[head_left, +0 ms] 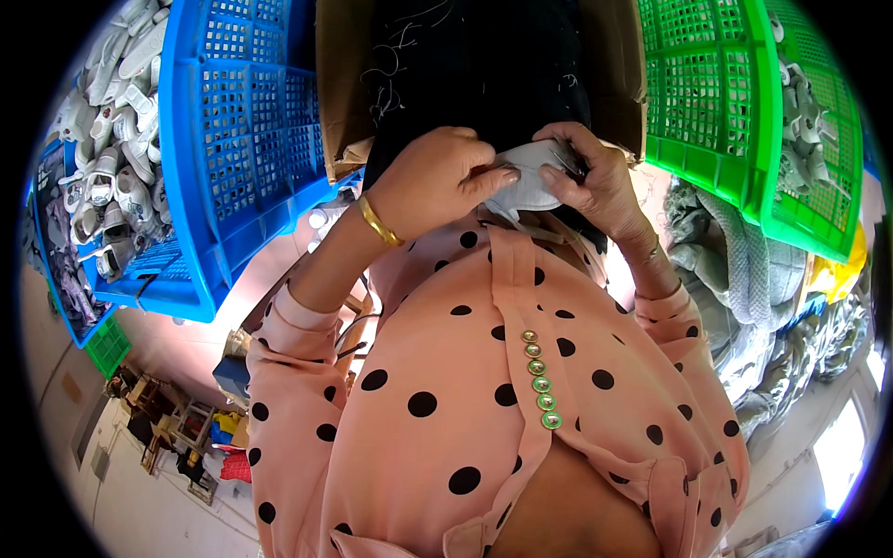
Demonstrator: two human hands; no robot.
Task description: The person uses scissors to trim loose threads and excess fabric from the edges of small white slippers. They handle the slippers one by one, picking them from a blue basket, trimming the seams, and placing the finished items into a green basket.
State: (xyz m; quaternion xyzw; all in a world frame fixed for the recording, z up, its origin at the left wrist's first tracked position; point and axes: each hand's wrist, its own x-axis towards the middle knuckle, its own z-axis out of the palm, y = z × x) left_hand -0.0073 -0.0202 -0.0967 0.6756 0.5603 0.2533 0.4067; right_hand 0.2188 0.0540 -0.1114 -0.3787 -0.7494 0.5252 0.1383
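A pale grey-white shoe upper [526, 182] is held between my two hands, above dark cloth covering my lap. My left hand [439, 177], with a gold bangle at its wrist, is closed, its thumb and fingertips pinching the left edge of the upper. On the other side my right hand [595, 177] grips the upper, thumb in front and fingers curled behind. The far side of the upper is hidden by my fingers. Loose white threads [395, 60] cling to the dark cloth [474, 74].
To the left stands a blue plastic crate [191, 270], with many white shoe uppers [116, 186] beyond its wall. A green crate [707, 112] stands at the right, above grey fabric pieces [735, 251]. Cardboard [342, 93] flanks my lap. A cluttered shelf [191, 428] is at lower left.
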